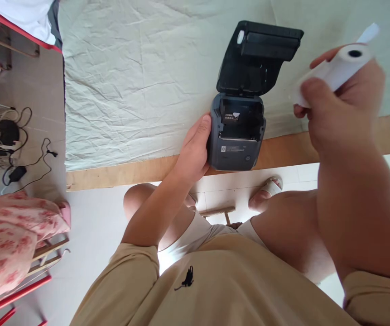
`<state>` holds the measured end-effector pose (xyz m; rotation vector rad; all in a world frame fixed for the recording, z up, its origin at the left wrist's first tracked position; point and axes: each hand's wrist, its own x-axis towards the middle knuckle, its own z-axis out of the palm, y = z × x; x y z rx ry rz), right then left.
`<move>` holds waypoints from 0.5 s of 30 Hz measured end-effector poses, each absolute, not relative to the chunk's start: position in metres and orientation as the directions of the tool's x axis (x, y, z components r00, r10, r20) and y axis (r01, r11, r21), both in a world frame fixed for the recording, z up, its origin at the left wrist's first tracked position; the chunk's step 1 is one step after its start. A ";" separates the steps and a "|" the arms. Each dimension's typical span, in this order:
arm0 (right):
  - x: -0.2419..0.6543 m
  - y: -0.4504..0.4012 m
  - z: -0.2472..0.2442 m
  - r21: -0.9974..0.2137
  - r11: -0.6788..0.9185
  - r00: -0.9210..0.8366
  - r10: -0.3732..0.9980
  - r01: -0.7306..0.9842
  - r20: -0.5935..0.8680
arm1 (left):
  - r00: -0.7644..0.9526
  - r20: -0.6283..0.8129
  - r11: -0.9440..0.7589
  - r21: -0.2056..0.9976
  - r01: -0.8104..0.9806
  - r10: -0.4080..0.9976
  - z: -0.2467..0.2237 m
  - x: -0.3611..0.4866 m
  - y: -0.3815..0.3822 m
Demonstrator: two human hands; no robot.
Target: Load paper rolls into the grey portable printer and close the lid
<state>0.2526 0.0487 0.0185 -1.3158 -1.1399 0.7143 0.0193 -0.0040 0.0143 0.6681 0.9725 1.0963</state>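
A dark grey portable label printer [237,156] rests at the wooden edge of the bed, its black lid [259,63] swung up and the paper bay exposed. A small label and a white bit show inside the bay. Against the printer's left side my left hand [196,147] is closed, thumb on the near face, its other fingers hidden behind the body. To the right and above the surface, my right hand [337,95] grips a white paper roll [344,68] with a dark hollow core. A loose paper end sticks out beyond the fingers; this hand is slightly blurred.
A pale green sheet [140,81] covers the surface in front of me, bordered by a wooden edge [123,179]. Tangled cables [4,136] and a black adapter [17,174] lie on the floor at left. Below them hangs a pink flowered cloth [7,240].
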 end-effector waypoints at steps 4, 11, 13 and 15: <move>0.268 0.050 -0.001 -0.837 0.209 0.143 0.937 0.506 0.320 | 0.112 -0.317 0.334 0.840 -0.429 0.942 0.015 0.021 -0.003; 0.274 0.047 -0.006 -0.719 0.200 0.045 0.951 0.666 0.306 | 0.110 -0.318 0.333 0.842 -0.425 0.942 0.015 0.021 -0.003; 0.274 0.043 -0.001 -0.700 0.239 0.017 0.941 0.673 0.338 | 0.112 -0.336 0.351 0.838 -0.418 0.935 0.016 0.021 -0.003; 0.285 0.041 0.004 -0.669 0.307 0.057 0.884 0.677 0.464 | 0.119 -0.355 0.371 0.829 -0.418 0.927 0.017 0.022 -0.003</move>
